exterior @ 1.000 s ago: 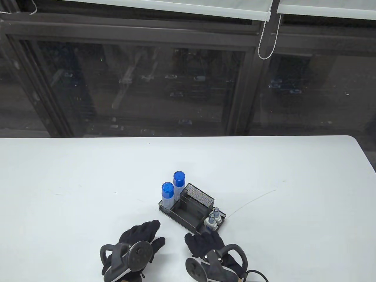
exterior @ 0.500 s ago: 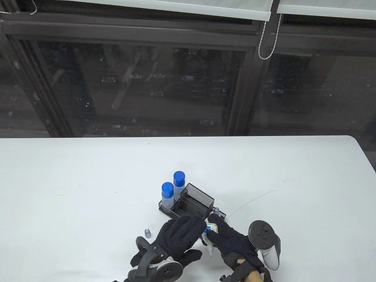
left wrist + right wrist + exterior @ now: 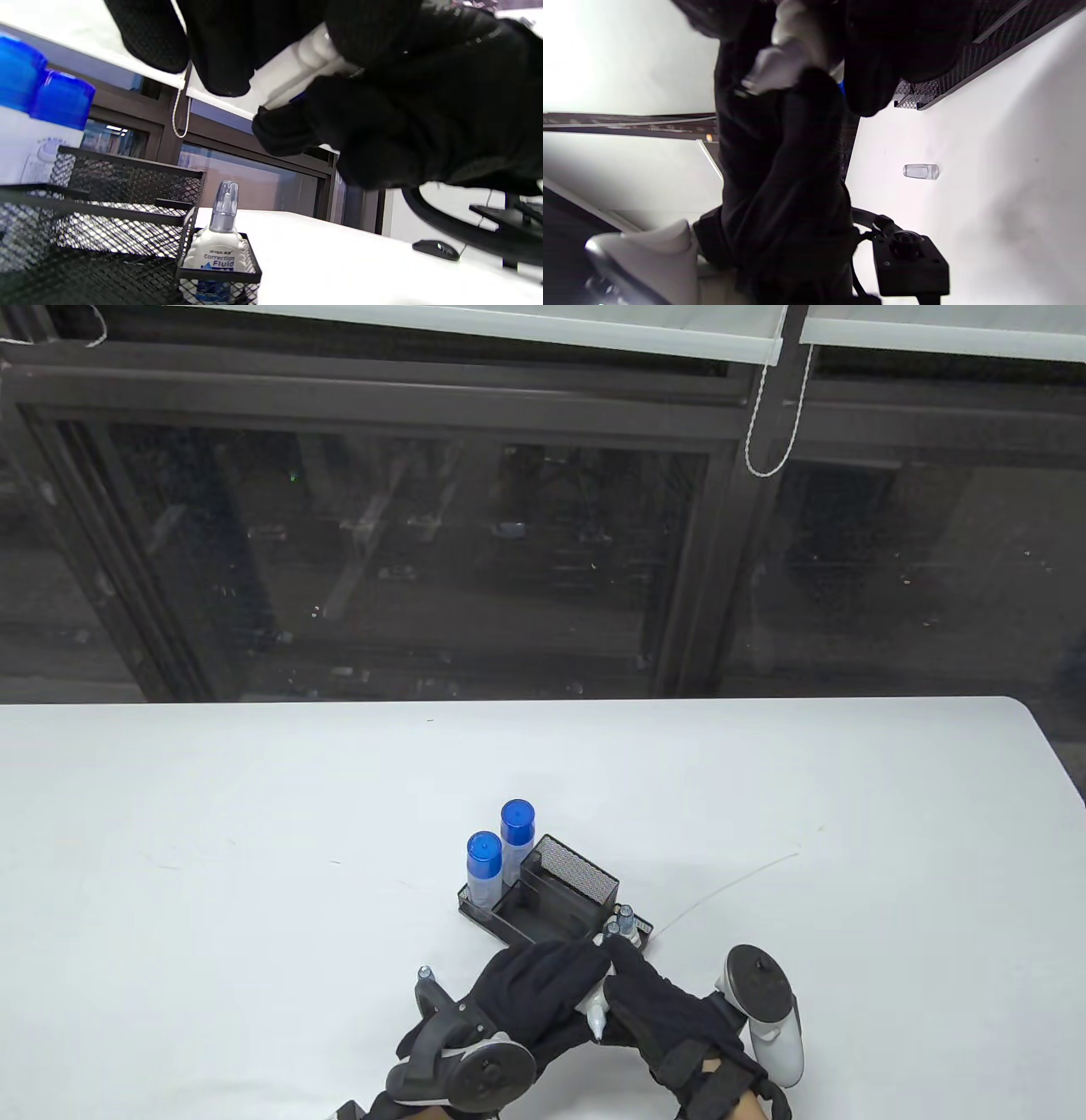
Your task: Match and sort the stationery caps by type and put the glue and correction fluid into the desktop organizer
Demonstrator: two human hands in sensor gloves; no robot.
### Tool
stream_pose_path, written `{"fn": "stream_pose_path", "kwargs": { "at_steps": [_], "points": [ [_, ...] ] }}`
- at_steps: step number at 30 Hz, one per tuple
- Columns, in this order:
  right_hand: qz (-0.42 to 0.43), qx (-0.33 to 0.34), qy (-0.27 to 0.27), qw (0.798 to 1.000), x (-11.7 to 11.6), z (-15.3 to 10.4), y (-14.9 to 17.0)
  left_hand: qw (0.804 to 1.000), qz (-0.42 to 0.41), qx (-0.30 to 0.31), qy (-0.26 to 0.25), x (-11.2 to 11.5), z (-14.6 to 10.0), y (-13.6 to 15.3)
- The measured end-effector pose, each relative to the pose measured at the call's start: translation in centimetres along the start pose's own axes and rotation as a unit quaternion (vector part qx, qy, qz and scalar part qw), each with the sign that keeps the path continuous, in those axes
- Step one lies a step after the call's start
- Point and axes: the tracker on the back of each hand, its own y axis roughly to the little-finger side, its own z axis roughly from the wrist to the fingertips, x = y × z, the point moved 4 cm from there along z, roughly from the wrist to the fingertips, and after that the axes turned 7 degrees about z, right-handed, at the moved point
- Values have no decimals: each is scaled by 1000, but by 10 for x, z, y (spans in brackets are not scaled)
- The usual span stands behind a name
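A white correction fluid bottle (image 3: 598,1005) lies tilted between both gloved hands, just in front of the black mesh organizer (image 3: 560,869), its bare nozzle pointing toward me. My left hand (image 3: 584,976) curls over the bottle (image 3: 297,72) from the left. My right hand (image 3: 619,969) grips it (image 3: 789,55) from the right. A small clear cap (image 3: 424,973) stands on the table to the left, behind my left tracker; it also shows in the right wrist view (image 3: 920,171). A capped correction fluid bottle (image 3: 221,250) stands in the organizer's small right compartment (image 3: 626,916). Two blue-capped glue bottles (image 3: 485,869) stand at its left end.
The white table (image 3: 254,831) ends at a dark window wall behind. The organizer's middle compartments (image 3: 543,912) hold nothing that I can see. A thin white thread (image 3: 730,886) lies on the table right of the organizer.
Both hands left the table. The right hand lifted a correction fluid bottle out of the organizer, the left hand closed on it, and the bottle came nearer. The small cap came into view.
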Motion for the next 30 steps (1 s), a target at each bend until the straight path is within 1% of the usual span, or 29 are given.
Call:
{"fn": "stream_pose_path", "kwargs": {
  "at_steps": [2, 4, 7, 9, 12, 17, 20, 24, 26, 27, 30],
  "points": [
    [-18, 1, -10, 1000, -2, 0, -1, 999, -30, -14, -2, -1, 0, 5],
    [-39, 21, 2, 999, -2, 0, -5, 998, -63, -22, 3, -2, 0, 9],
    [-82, 36, -5, 996, -3, 0, -9, 995, -98, -33, 0, -3, 0, 15],
    [-142, 38, 21, 989, -5, -1, -12, 991, -129, -27, 4, -5, 1, 14],
    [-179, 43, 40, 982, -6, -2, -15, 992, -126, -24, 5, -5, 0, 14],
    [-166, 38, 40, 985, -2, 1, -9, 991, -129, -23, 12, -1, -2, 13],
    [-189, 42, 57, 979, 2, 0, -11, 991, -129, -28, 7, -2, -4, 15],
    [-287, 61, 70, 953, -8, -2, -17, 992, -116, -41, -8, -4, -7, 17],
    [-326, 73, 91, 938, -12, -4, -21, 993, -110, -43, -12, -6, -8, 15],
    [-335, 80, 92, 934, -14, -5, -22, 994, -102, -40, -15, -7, -9, 14],
    [-328, 98, 108, 933, -16, -8, -25, 994, -97, -42, -28, -10, -9, 11]
  ]
}}
